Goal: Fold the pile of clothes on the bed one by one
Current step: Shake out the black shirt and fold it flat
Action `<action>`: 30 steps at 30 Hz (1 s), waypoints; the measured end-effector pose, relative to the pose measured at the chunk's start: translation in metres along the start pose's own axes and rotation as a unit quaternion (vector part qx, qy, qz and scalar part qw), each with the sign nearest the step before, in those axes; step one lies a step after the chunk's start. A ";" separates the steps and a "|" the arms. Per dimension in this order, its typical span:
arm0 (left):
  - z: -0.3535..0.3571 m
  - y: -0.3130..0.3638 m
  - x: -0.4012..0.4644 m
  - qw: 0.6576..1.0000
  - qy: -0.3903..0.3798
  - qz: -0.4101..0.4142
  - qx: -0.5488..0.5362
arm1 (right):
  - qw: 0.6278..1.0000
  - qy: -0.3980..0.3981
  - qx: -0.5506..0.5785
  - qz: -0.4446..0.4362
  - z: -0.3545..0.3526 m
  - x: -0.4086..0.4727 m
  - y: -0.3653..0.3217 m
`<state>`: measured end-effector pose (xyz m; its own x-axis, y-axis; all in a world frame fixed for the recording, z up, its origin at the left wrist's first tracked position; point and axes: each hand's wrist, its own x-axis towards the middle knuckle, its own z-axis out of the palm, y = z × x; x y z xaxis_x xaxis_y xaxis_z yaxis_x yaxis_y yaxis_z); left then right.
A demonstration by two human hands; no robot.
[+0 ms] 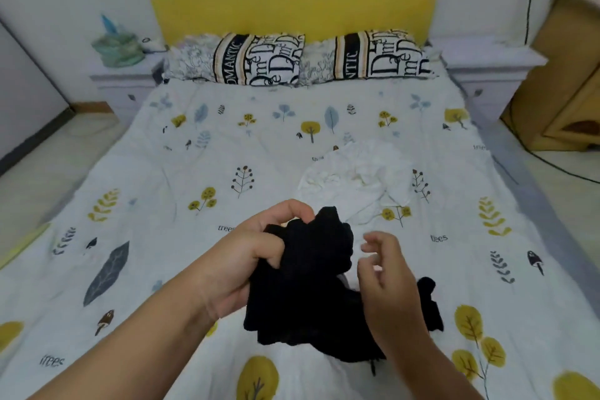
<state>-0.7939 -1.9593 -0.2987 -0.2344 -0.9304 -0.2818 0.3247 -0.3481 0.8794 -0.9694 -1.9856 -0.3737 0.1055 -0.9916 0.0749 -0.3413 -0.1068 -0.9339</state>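
The left hand point(256, 250) gripped a bunched black garment point(311, 289), fingers curled into the cloth near its top. The right hand point(386, 273) hovered just beside it with fingers loosely bent, holding nothing. The garment's lower part rested crumpled on the bed point(162, 172), near the front edge of the leaf-printed bedspread. Just beyond it lay a rumpled white garment point(357, 172), close to the black one; whether they touched could not be told. At the head of the bed two lettered pillows point(259, 58) sat side by side against a yellow and black headboard point(292, 10). On the left nightstand point(126, 81) stood a green bag point(117, 49), its contents unclear.
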 end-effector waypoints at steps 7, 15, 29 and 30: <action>0.066 0.103 -0.062 0.991 -0.104 0.077 0.033 | 0.957 -0.285 0.042 0.021 -0.048 -0.006 -0.124; 0.094 0.185 -0.146 0.985 0.014 0.171 0.020 | 0.971 -0.230 0.056 0.025 -0.096 -0.059 -0.201; 0.104 0.206 -0.246 0.804 0.343 0.231 0.427 | 0.990 0.032 -0.134 -0.041 -0.177 -0.110 -0.274; 0.104 0.205 -0.248 0.816 0.338 0.227 0.409 | 0.992 0.026 -0.116 -0.033 -0.181 -0.114 -0.277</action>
<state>-0.7646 -1.7877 -0.0081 0.3886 -0.8893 0.2412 -0.5486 -0.0130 0.8360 -1.0561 -1.8566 -0.0602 0.0885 -0.9837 0.1567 -0.5413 -0.1795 -0.8215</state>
